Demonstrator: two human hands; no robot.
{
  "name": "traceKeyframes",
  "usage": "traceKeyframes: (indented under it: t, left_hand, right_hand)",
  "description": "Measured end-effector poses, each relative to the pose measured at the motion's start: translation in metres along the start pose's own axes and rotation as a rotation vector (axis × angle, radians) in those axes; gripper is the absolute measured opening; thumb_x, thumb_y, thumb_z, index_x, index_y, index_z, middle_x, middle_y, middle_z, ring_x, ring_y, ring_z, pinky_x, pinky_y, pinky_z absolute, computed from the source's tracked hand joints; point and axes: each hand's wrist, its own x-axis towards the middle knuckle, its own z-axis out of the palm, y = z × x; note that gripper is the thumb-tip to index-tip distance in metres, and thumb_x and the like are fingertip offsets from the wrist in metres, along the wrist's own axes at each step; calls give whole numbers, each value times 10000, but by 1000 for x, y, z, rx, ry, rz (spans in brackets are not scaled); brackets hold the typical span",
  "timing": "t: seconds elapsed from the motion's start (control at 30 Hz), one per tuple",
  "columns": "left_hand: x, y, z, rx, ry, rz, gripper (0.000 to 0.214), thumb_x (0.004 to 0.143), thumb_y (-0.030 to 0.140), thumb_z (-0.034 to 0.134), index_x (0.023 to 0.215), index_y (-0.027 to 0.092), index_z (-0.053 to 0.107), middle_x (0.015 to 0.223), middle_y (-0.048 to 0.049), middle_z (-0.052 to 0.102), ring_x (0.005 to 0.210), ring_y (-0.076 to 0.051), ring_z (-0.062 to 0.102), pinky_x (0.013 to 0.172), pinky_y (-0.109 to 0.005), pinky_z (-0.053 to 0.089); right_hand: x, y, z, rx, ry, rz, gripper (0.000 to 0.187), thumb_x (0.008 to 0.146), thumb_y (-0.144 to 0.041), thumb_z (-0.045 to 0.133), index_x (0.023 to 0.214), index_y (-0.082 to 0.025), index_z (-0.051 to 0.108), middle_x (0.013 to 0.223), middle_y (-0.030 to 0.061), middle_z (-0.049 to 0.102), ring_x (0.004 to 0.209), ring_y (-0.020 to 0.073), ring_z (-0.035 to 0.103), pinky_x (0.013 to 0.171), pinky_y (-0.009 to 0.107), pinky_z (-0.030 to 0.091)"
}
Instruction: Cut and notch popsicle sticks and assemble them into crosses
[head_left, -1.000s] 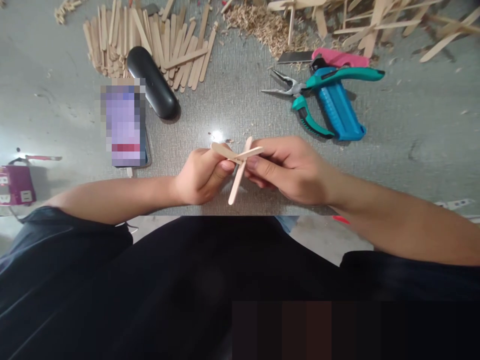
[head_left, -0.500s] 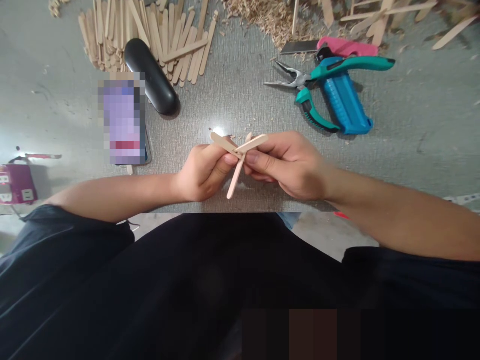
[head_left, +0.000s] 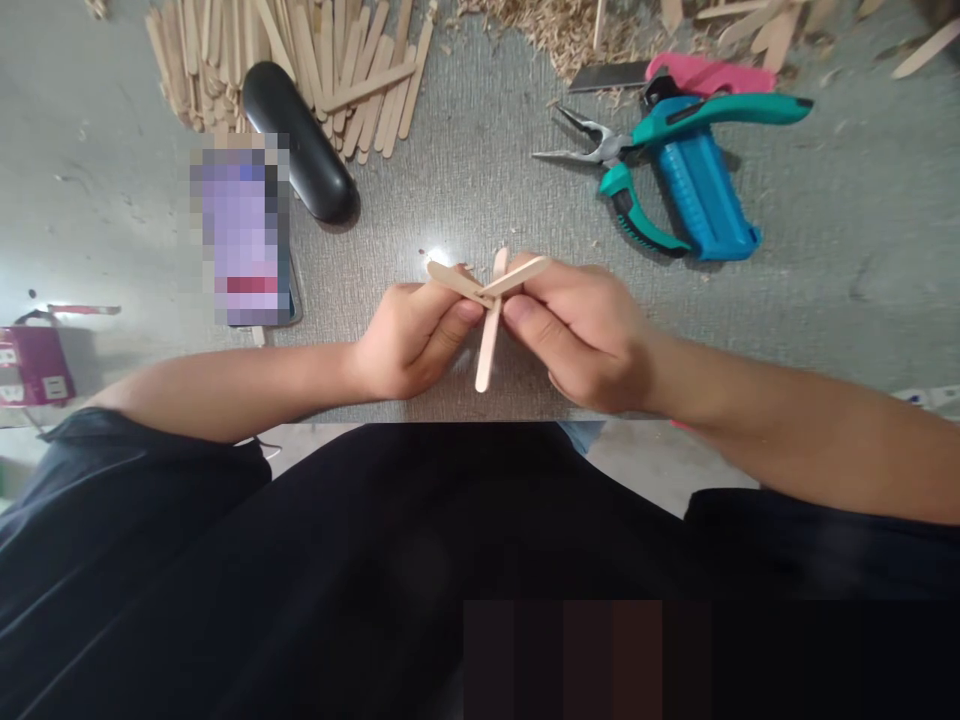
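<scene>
Three flat wooden craft sticks cross one another near the table's front edge, between my two hands. One craft stick (head_left: 488, 345) runs lengthwise, its rounded end pointing toward me. A second stick (head_left: 448, 278) slants up to the left, and a third (head_left: 523, 274) slants up to the right; they overlap at the middle. My left hand (head_left: 421, 335) pinches the left-slanting stick close to the crossing. With thumb and bent fingers, my right hand (head_left: 574, 325) grips the right-slanting one. The fingertips beneath the sticks are hidden.
Loose craft sticks (head_left: 367, 85) lie at the back left beside a black case (head_left: 300, 145) and a phone (head_left: 251, 230). Teal-handled pliers (head_left: 611, 150) rest on a blue tool (head_left: 705, 190), near a pink-handled knife (head_left: 712, 74). Wood shavings (head_left: 540, 30) cover the back. A purple power strip (head_left: 34, 365) sits far left.
The lengthwise stick has turned to stand more upright in view, and the crossing has shifted slightly right and up. My right hand has tilted, its fingers more hidden now.
</scene>
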Motion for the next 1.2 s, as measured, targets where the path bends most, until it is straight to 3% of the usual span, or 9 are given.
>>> traceKeyframes:
  t: [0.1,0.27,0.37,0.6,0.77,0.9,1.07,1.2]
  left_hand:
    - [1,0,0,9,-11,25,158,1253,284,481,1163,277,611,893,-9,734,685,-132,709,598,-264,543]
    - [3,5,0,17,-18,-20,207,1267,298,458,1124,276,606,889,-11,732,672,-128,690,605,-278,537]
    - [4,7,0,15,-7,-15,202,1265,289,469,1122,276,611,874,-2,728,664,-121,690,593,-265,514]
    - [-1,0,3,35,-12,-13,252,1266,366,469,1080,267,607,881,-10,745,638,-123,678,555,-274,471]
    - [-2,4,-4,-4,-111,-160,324,1279,461,447,1063,270,595,743,10,687,535,-131,564,514,-311,403]
    - [3,12,-8,-35,-164,-268,407,1290,531,390,1041,271,579,737,9,672,513,-124,491,518,-330,357]
    - [5,13,-7,-58,-173,-291,404,1287,498,409,989,264,550,743,4,660,545,-123,504,557,-338,389]
    - [7,13,-7,-156,-172,-327,425,1282,515,453,964,256,565,799,-19,685,661,-144,615,631,-343,483]
  right_hand:
    - [-2,9,2,-174,-19,-127,482,1253,-641,404,1150,-258,679,834,22,654,651,198,512,661,404,327]
    - [0,15,3,-339,-58,-168,527,1270,-601,325,1308,-230,696,770,11,630,610,206,472,648,403,283]
    - [0,15,5,-368,-24,-191,502,1274,-570,331,1249,-228,697,776,20,635,603,203,443,648,408,256]
    - [4,20,10,-393,54,-293,432,1289,-477,381,1151,-242,716,920,45,735,661,192,522,675,422,278]
    - [7,14,6,-396,84,-333,423,1273,-438,447,917,-260,592,785,27,632,666,196,492,681,421,293]
    - [9,12,1,-402,71,-316,423,1244,-413,514,850,-266,478,753,-1,593,649,161,488,645,392,309]
    - [12,13,-3,-329,31,-307,449,1216,-389,597,805,-250,481,711,-22,558,629,129,509,608,357,313]
    - [14,10,-4,-308,41,-253,425,1199,-361,611,800,-243,521,688,-28,560,601,123,497,593,354,301]
